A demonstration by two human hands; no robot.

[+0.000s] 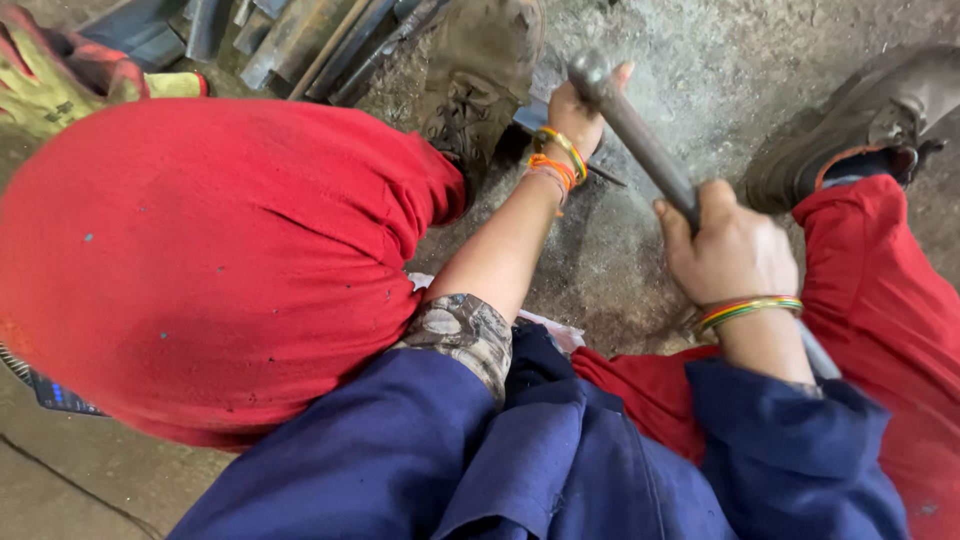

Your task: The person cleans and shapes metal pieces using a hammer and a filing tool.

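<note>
My right hand grips the handle of a grey metal hammer. Its head is raised over my left hand. My left hand reaches down between my knees and holds a thin flat metal strip against the dusty ground, right beside my left shoe. The hammer head hides my left fingers. A dark narrow end of the strip pokes out below my wrist. Both wrists wear coloured bangles. I am squatting in red trousers and blue sleeves.
Several grey steel bars and angle pieces lie on the ground at the top. A yellow and red work glove shows at the top left. My right shoe stands at the right. A dark flat device lies at the lower left.
</note>
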